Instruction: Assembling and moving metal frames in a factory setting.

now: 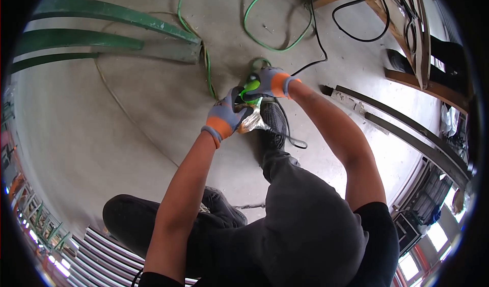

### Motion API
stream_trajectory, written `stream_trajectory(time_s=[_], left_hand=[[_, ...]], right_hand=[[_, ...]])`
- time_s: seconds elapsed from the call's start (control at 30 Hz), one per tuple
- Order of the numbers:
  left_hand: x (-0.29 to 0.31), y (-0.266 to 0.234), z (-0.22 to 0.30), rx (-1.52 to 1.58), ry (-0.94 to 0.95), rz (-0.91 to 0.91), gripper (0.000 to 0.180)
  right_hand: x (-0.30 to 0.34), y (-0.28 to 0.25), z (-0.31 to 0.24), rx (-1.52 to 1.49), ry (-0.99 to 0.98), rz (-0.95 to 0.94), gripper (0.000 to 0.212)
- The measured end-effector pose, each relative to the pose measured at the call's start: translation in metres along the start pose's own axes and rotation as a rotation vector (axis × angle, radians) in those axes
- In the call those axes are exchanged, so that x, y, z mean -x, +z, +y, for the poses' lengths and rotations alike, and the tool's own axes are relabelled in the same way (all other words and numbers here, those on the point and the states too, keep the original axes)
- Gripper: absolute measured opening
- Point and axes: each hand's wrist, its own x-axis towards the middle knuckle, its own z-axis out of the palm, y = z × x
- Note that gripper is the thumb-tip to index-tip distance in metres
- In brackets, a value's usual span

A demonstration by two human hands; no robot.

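My left hand, in a grey glove with an orange cuff, is closed around the near left side of a bright green piece. My right hand, gloved the same way, grips that green piece from the upper right. Its exact kind is hidden by my fingers. Just below, against my left fingers, is a shiny, crumpled-looking silvery and tan thing whose kind I cannot make out. Both hands are close together above my dark shoe. A dark cord loops down beside the shoe.
Green curved metal beams lie at the upper left. A green hose and a black cable wind over the concrete floor. Long dark rails and a wooden frame stand at the right. Metal tubes lie at the lower left.
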Motion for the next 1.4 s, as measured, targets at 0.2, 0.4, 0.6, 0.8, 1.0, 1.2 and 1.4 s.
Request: stream_trajectory(time_s=[0.2,0.4,0.6,0.8,1.0,1.2,1.4], left_hand=[[-0.009,-0.009,0.036,-0.165,-0.11,0.028,0.063],[-0.024,-0.011,-0.015,0.529,0.02,0.239,0.032],[-0.008,-0.026,0.026,0.634,0.103,0.302,0.031],[0.0,-0.046,0.032,0.619,0.273,0.247,0.036],[0.004,-0.077,0.051,0.541,0.325,0.018,0.038],[0.001,-0.052,0.036,0.959,0.3,0.121,0.036],[-0.003,-0.05,0.024,1.006,0.141,0.178,0.028]], right_hand=[[0.012,-0.003,0.026,-0.407,-0.152,0.334,0.065],[0.071,0.004,0.005,-0.199,-0.237,0.589,0.081],[0.104,0.006,-0.016,0.006,-0.153,0.619,0.081],[0.119,-0.033,-0.011,0.231,-0.146,0.456,0.079],[0.096,-0.026,-0.001,0.679,-0.493,0.522,0.059],[0.076,0.0,-0.03,0.328,-0.583,0.677,0.061],[0.08,0.005,-0.037,0.062,-0.415,0.412,0.071]])
